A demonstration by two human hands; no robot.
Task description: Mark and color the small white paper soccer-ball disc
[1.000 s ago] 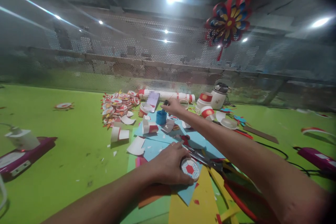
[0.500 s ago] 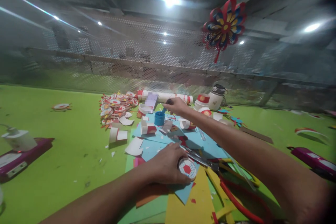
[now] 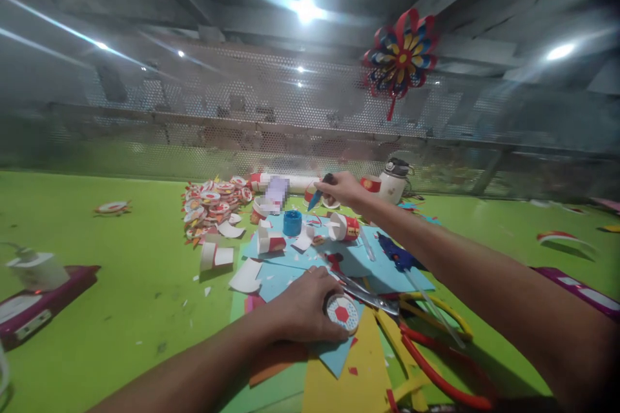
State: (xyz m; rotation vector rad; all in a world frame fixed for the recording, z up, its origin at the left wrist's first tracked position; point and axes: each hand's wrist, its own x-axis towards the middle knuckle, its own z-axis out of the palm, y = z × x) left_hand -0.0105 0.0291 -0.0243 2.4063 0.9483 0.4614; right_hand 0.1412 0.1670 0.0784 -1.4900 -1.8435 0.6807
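Observation:
My left hand [image 3: 314,306] is closed around the edge of a small round white paper piece [image 3: 342,314], which has a red hexagon in its middle and blue dabs around it. Farther out, my right hand [image 3: 346,188] grips a paintbrush [image 3: 316,198] with a dark handle top and a blue lower end pointing down and left. The brush is in the air, to the right of and above an open blue paint jar [image 3: 292,223]. Scissors [image 3: 371,297] with red and yellow handles lie just right of my left hand.
Cut paper cups [image 3: 217,255] and scraps lie on coloured paper sheets [image 3: 349,374]. A pile of decorated discs [image 3: 213,203] is at the back left. A blue glue gun [image 3: 397,251] lies under my right forearm. Power strips [image 3: 53,300] flank the table; a bottle [image 3: 393,182] stands behind.
My right hand has lifted the paintbrush out of the blue jar and moved it to the right. The view has shifted slightly; my left hand still holds the round paper piece.

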